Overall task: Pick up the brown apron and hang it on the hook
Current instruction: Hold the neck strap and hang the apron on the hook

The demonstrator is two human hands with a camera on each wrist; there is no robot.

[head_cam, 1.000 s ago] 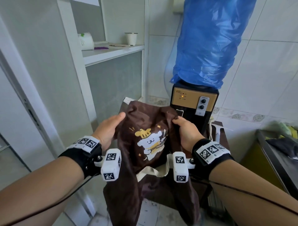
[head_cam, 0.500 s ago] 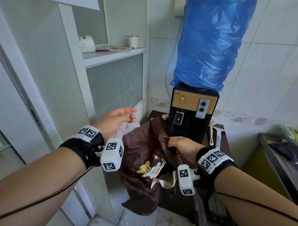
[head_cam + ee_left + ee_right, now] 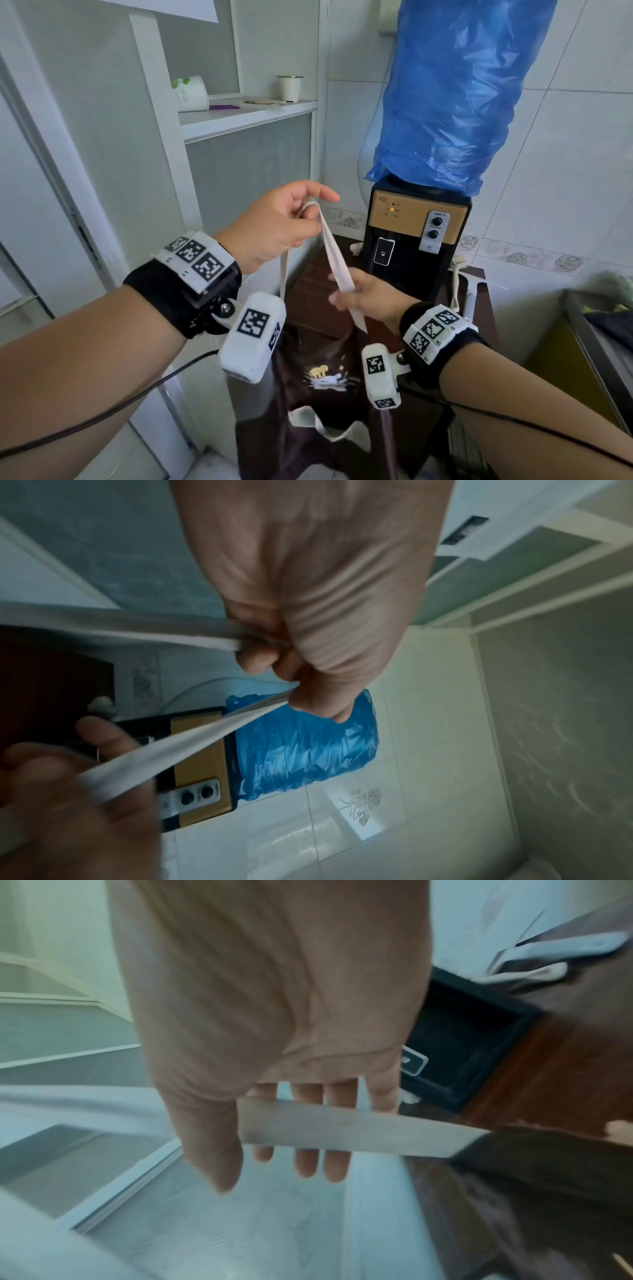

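The brown apron (image 3: 318,394) with a cartoon print hangs low between my forearms. Its cream neck strap (image 3: 334,260) runs up as a loop to my left hand (image 3: 301,212), which is raised and pinches the top of the loop between thumb and curled fingers. The left wrist view shows the same pinch (image 3: 274,653) on the strap (image 3: 171,750). My right hand (image 3: 346,294) is lower, and one side of the strap passes through it. In the right wrist view its fingers (image 3: 308,1161) are straight and the strap (image 3: 342,1129) lies across them beside the thumb. No hook is in view.
A black and tan water dispenser (image 3: 418,233), its bottle covered in blue plastic (image 3: 452,96), stands on a dark wooden stand (image 3: 315,301) just behind the hands. A white shelf (image 3: 246,116) with two cups is up left. A steel counter edge (image 3: 582,339) is at right.
My left hand rose, lifting the strap loop. My right hand let go of the apron's brown cloth and moved onto the strap. The apron body dropped and now hangs below.
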